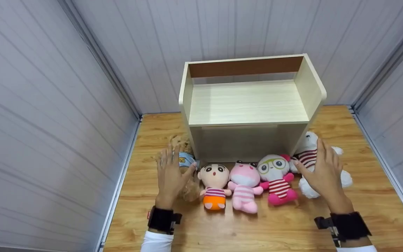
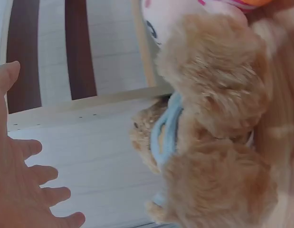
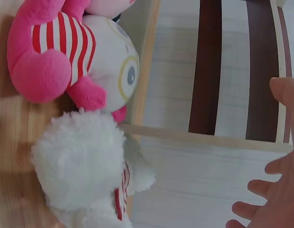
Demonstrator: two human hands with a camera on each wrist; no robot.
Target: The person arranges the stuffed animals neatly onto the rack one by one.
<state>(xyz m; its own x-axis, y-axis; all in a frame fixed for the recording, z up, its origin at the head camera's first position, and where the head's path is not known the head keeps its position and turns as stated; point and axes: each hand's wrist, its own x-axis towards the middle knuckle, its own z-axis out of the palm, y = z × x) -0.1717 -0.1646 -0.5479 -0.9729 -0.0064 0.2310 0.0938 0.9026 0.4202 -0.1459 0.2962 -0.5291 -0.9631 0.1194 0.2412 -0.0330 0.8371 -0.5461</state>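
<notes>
My left hand, its fingers straight, hovers over a brown plush bear in a light blue top. In the left wrist view the fluffy bear lies apart from my fingers. My right hand is likewise spread, above a white plush toy in a striped top. A gap separates that hand from the white toy in the right wrist view. Between the hands sit a doll in orange shorts, a pink plush toy and a grey-white plush toy with green glasses.
Behind the toys stands a pale wooden shelf unit with an upper tier and a lower compartment. White panel walls enclose the wood-grain floor at the back and both sides.
</notes>
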